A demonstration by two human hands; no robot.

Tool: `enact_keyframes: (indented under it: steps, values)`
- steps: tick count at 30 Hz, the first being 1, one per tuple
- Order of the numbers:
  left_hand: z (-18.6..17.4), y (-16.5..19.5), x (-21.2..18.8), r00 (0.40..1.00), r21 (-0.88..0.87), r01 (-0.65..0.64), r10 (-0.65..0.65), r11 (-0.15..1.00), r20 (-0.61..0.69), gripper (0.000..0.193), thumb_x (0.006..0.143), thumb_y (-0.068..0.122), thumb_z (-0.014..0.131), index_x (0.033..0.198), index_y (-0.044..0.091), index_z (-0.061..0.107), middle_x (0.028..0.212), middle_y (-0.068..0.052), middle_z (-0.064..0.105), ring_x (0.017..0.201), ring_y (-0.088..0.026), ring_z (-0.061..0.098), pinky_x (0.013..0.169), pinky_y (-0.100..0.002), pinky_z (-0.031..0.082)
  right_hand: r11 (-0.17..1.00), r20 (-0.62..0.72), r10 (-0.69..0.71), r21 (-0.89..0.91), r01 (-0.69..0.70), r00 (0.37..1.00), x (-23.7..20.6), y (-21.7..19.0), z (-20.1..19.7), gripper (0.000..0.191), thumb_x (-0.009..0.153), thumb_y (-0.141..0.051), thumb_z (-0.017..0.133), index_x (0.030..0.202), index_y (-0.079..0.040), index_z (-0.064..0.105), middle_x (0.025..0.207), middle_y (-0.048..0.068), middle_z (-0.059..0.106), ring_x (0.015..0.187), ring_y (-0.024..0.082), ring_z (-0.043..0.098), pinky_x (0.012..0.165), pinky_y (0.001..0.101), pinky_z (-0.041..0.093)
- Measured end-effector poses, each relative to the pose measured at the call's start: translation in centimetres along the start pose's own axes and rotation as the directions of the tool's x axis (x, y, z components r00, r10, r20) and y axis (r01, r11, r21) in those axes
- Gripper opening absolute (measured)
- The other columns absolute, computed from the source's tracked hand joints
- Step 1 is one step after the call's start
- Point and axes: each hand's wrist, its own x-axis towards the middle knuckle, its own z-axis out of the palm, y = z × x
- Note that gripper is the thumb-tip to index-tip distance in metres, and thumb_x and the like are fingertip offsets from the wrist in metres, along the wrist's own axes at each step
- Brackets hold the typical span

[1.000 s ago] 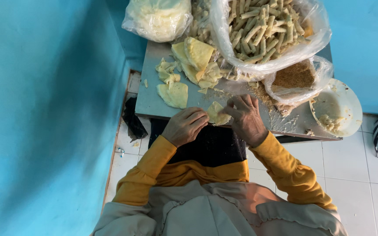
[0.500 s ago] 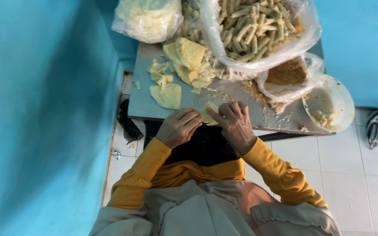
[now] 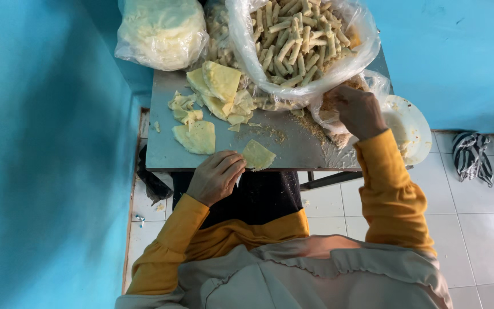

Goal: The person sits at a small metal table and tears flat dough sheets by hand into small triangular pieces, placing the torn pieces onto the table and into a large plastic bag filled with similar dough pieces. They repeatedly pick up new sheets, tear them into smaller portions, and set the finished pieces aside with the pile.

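My left hand (image 3: 215, 176) rests at the near edge of the grey metal table (image 3: 167, 150), its fingertips on a pale yellow pastry sheet (image 3: 257, 154) that lies flat there. My right hand (image 3: 359, 110) is stretched out to the right and dips into a clear plastic bag of brown filling (image 3: 328, 114); its fingers are hidden inside the bag. A stack of cut yellow wrapper pieces (image 3: 217, 91) lies on the table farther back, with one loose wrapper sheet (image 3: 195, 137) nearer me.
A big clear bag of rolled pastry sticks (image 3: 298, 40) fills the back of the table. A bag of pale dough sheets (image 3: 161, 34) sits at the back left. A white bowl (image 3: 410, 129) stands at the right edge. Blue walls close both sides. A striped cloth (image 3: 473, 157) lies on the tiled floor.
Both hands were together on the sheet at the table's near edge. My right hand has left it and reached right into the filling bag. The left hand stays on the sheet.
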Motion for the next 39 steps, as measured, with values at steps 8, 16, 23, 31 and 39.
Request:
enact_keyframes:
  steps: [8,16,23,31,39]
  values:
    - [0.1,-0.3,0.1,1.0,0.02,-0.007,0.007,1.0,0.0,0.017,0.093,0.012,0.075,0.108,0.007,0.069,0.115,-0.005,0.068,0.115,-0.025,0.065,0.098,-0.038,0.056,0.956,0.01,-0.001,-0.292,0.003,1.0,2.6,0.4,5.5,0.019,0.095,-0.016,0.07,0.1,0.003,0.071,0.088,0.025,0.072,0.082,0.041,0.072,0.079,0.0487,0.059]
    - [-0.8,0.0,0.5,0.999,-0.047,0.014,-0.016,0.999,-0.046,0.015,0.095,0.009,0.073,0.108,0.004,0.067,0.113,-0.008,0.068,0.111,-0.027,0.065,0.095,-0.039,0.057,0.837,0.091,-0.067,-0.538,0.105,0.994,2.7,1.1,4.3,0.028,0.093,-0.022,0.072,0.112,-0.003,0.07,0.096,0.024,0.072,0.068,0.036,0.072,0.06,0.0455,0.058]
    - [-1.2,0.7,0.8,0.963,-0.183,0.249,-0.264,0.951,-0.062,0.011,0.098,0.011,0.07,0.102,0.003,0.064,0.117,-0.011,0.064,0.104,-0.031,0.065,0.088,-0.04,0.057,0.813,0.17,0.149,0.54,-0.219,0.974,-1.5,-0.7,1.3,0.043,0.093,0.005,0.075,0.122,-0.001,0.043,0.104,0.019,0.07,0.093,0.019,0.073,0.082,0.03,0.063]
    - [-1.5,1.4,1.4,0.926,-0.196,0.37,-0.377,0.908,0.001,0.022,0.089,0.014,0.077,0.095,0.0,0.061,0.11,-0.016,0.058,0.099,-0.036,0.06,0.085,-0.044,0.052,0.807,0.269,-0.226,0.59,0.025,0.936,-4.4,-13.5,9.6,0.026,0.096,0.004,0.068,0.113,-0.002,0.05,0.097,0.015,0.075,0.086,0.02,0.076,0.072,0.0299,0.066]
    - [-0.9,2.6,1.5,0.893,-0.188,0.435,-0.449,0.88,-0.036,0.016,0.087,0.005,0.076,0.089,0.001,0.06,0.105,-0.012,0.059,0.097,-0.034,0.058,0.086,-0.044,0.05,0.852,0.023,-0.523,-0.032,0.523,0.852,-7.9,-14.3,7.2,0.042,0.077,0.01,0.063,0.117,0.0,0.058,0.112,0.017,0.073,0.099,0.033,0.072,0.079,0.0405,0.062]
